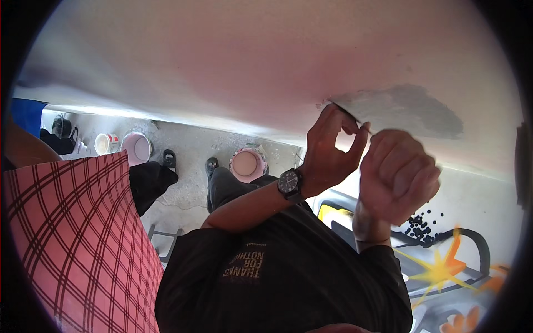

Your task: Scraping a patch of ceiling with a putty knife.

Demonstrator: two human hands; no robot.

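Both hands are raised to the pale pinkish wall (pixel 239 61), beside a grey smeared patch (pixel 411 108). A thin dark scraper (pixel 347 114), seen nearly edge-on, lies against the wall at the patch's left end. My left hand (pixel 333 147), with a black watch (pixel 290 182) on its wrist, has its fingers bent onto the blade, the thumb and a fingertip close to its lower end. My right hand (pixel 397 172) is a slightly blurred fist at that same end. The scraper's handle is hidden, seemingly inside this fist.
Close at my left stands a person in a pink plaid garment (pixel 83 222). Below on the grey floor (pixel 191 139) are a pink bucket (pixel 248 165), another bucket (pixel 136 149) and a white tub (pixel 105 144). A painted mural (pixel 444 266) covers the lower right.
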